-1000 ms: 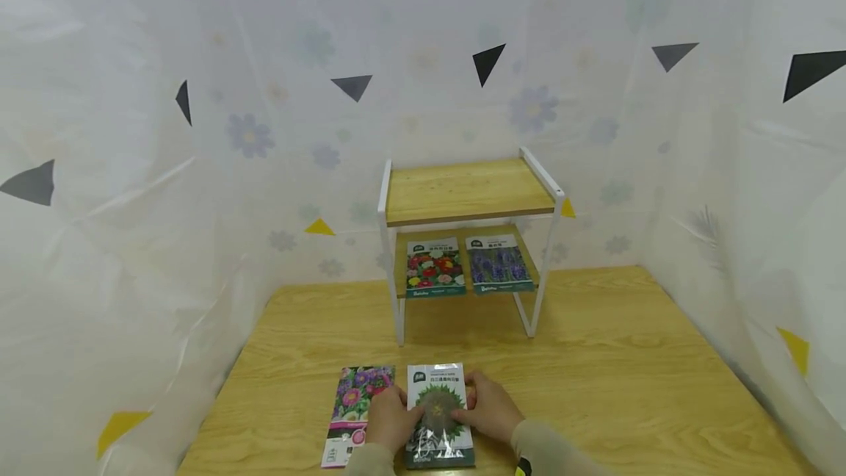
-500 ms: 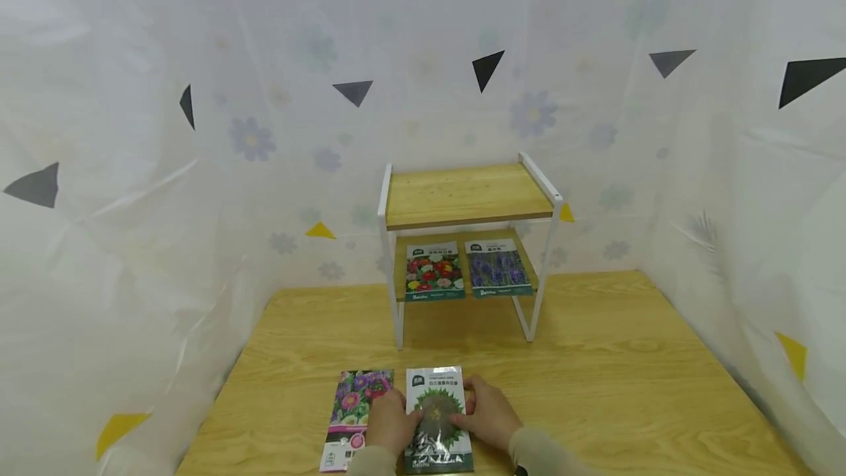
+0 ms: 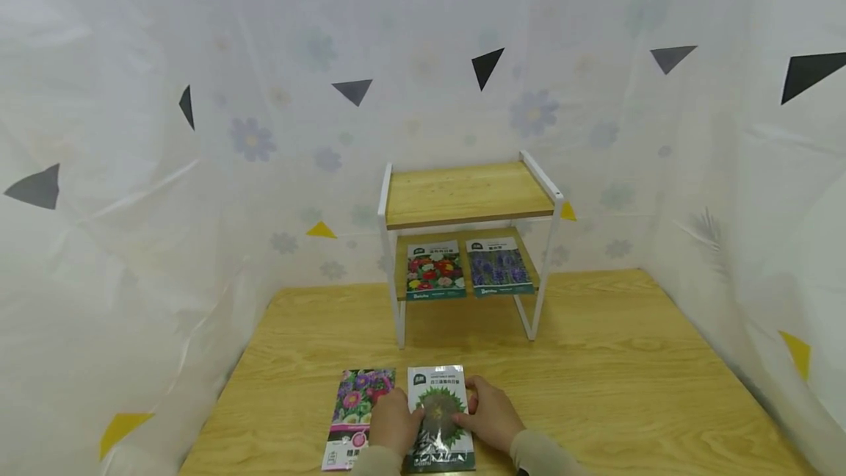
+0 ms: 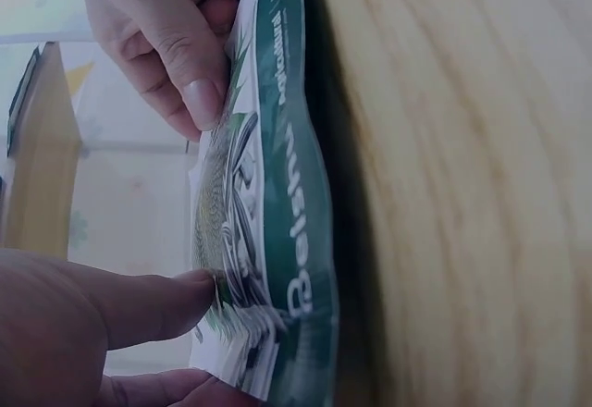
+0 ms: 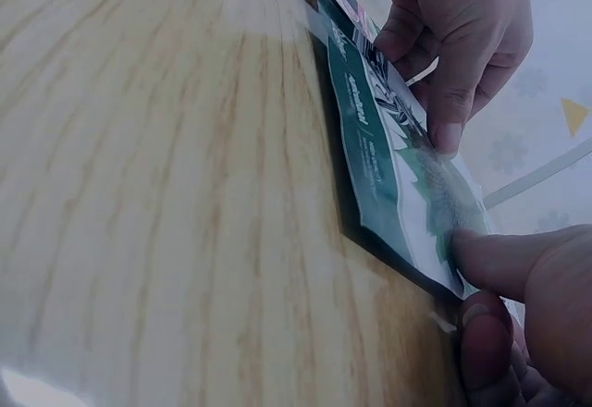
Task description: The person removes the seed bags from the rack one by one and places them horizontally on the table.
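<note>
Low in the head view, a white seed packet (image 3: pixel 438 417) with a green-leaved sunflower print and a dark green bottom band lies between my hands. My left hand (image 3: pixel 393 424) grips its left edge, thumb pressed on the front. From the right edge my right hand (image 3: pixel 492 415) pinches it, thumb on top and fingers curled under the rim, as the right wrist view also shows for the packet (image 5: pixel 379 148). In the left wrist view the packet's bottom edge (image 4: pixel 301 203) bows slightly above the tabletop. A pink-and-white flower seed packet (image 3: pixel 350 402) lies partly behind my left hand.
A two-tier stand (image 3: pixel 469 193) with white side frames stands behind the hands. On its lower shelf lie a packet of red mixed flowers (image 3: pixel 435 270) and a packet of purple flowers (image 3: pixel 499 267). Patterned sheeting (image 3: pixel 423 116) surrounds the wooden table (image 3: pixel 628 373).
Both hands keep their hold on the sunflower packet, which stays in nearly the same place. The head view shifts slightly.
</note>
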